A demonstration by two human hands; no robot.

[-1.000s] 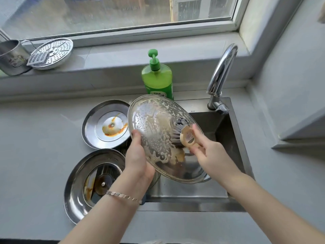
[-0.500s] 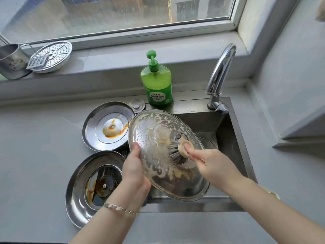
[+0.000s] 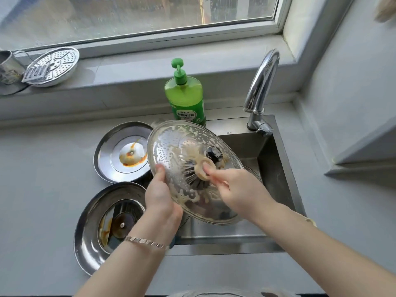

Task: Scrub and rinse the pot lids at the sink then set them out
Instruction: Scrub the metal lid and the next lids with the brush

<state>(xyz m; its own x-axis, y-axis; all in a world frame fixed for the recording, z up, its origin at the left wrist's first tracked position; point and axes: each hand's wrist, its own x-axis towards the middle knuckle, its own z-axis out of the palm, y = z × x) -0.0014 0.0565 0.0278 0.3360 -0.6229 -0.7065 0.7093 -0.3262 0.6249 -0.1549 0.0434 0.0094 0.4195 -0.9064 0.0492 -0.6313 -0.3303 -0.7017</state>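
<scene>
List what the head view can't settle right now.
- Sink floor: mostly hidden behind the soapy lid.
- Right hand on the brush: motion-blurred, finger placement unclear.
- Left hand: its fingers are behind the lid's rim, unseen.
- Cup on the sill: cut off by the left edge.
- Bottle label: too small to read.

We are looking down at a grey table (image 3: pixel 38 189) that is running along beneath a wide window (image 3: pixel 139 16), and daylight is coming in through the glass and spreading evenly over the grey surfaces. What is outside is showing only as a blur. The pale window frame (image 3: pixel 171 38) is sitting above a deep grey sill (image 3: pixel 132 69), which is stepping down to the table. On the right a plain grey wall (image 3: pixel 360 82) is meeting the sill at the corner, and a slanted grey ledge (image 3: pixel 368 153) is jutting out from it.
</scene>
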